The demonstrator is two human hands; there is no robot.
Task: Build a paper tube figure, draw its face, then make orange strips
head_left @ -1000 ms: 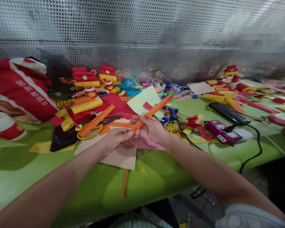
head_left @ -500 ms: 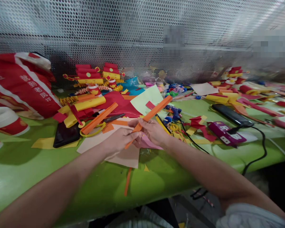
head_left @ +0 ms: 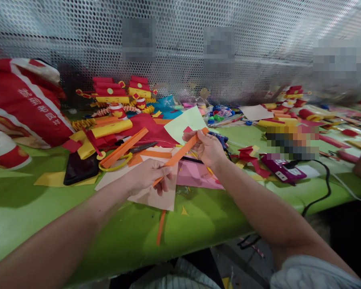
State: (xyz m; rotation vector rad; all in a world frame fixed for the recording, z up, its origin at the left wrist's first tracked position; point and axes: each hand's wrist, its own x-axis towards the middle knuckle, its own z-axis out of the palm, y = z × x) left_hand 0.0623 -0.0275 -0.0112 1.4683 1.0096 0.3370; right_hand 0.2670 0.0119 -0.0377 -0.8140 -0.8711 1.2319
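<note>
An orange paper strip (head_left: 182, 152) slants between my two hands above the table. My left hand (head_left: 149, 175) pinches its lower end, while my right hand (head_left: 209, 149) grips the upper end. Beneath them lie a pale pinkish sheet (head_left: 159, 196) and a pink sheet (head_left: 194, 176). Left of my hands, scissors (head_left: 120, 160) with yellow handles rest by folded orange strips (head_left: 126, 148). A light green sheet (head_left: 183, 122) lies just beyond my right hand. Another thin orange strip (head_left: 161, 228) hangs near the table's front edge.
A black phone (head_left: 81, 168), a paper cup (head_left: 10, 150) and a red bag (head_left: 27, 104) are on the left. Red and yellow paper figures (head_left: 112, 90) stand at the back. On the right sits a purple power strip (head_left: 284, 168) with a black cable (head_left: 327, 184). A perforated metal panel (head_left: 180, 72) rises behind.
My right hand has slid up and right along the orange strip to its upper end. My hands are now farther apart, with the left still on the lower end.
</note>
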